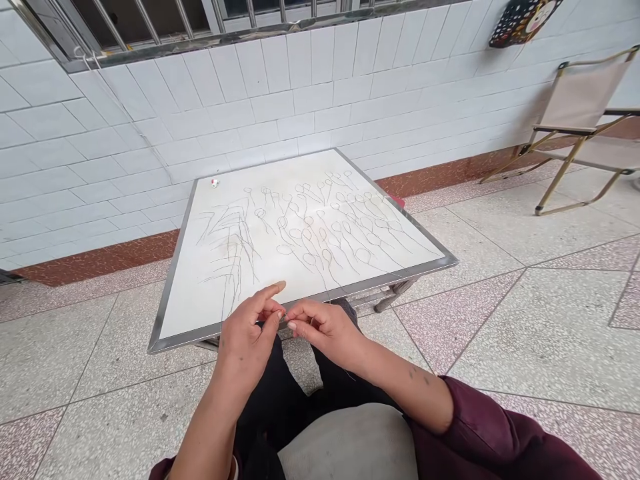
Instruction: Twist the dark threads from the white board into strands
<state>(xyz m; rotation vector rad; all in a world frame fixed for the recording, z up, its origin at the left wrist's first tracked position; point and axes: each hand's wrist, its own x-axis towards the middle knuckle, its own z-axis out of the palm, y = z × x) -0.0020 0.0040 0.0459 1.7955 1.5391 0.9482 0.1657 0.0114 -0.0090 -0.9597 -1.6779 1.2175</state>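
Observation:
My left hand point(253, 330) and my right hand point(320, 327) meet just over the near edge of the white table point(180, 293). Thumb and forefinger of each are pinched together, and between the fingertips is a tiny dark piece, too small to name. A thin dark strand trails below my right hand. Many thin looped wires point(283, 250) lie spread over the middle and right of the tabletop. On the left part lies a group of bent, straighter wires point(233, 250).
A small white and red object point(215, 183) sits at the table's far left corner. Behind the table stands a white tiled wall point(225, 127) with a barred window. A folding chair point(583, 100) is at the right, below a dotted bag point(523, 23).

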